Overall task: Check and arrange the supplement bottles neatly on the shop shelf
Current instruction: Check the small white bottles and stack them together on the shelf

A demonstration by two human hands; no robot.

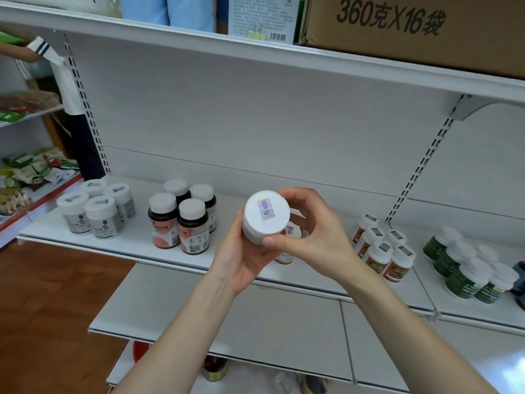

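A white supplement bottle (pixel 265 216) is held up in front of the shelf (pixel 136 243), its lid with a small code sticker facing me. My left hand (pixel 241 257) cups it from below and behind. My right hand (pixel 309 234) grips it from the right, thumb on the lid's lower rim. Behind my hands, partly hidden, stands another white bottle (pixel 285 255). On the shelf stand groups of bottles: grey-white ones (pixel 96 211) at left, dark brown ones with pink labels (pixel 181 220), orange-labelled white ones (pixel 383 251), and green-labelled ones (pixel 466 268) at right.
A cardboard box (pixel 412 32) and packages sit on the upper shelf. A lower shelf board (pixel 255 322) juts out below my arms. Another person (pixel 68 89) stands at the far left beside a rack of snack packets (pixel 34 172). Wooden floor lies at lower left.
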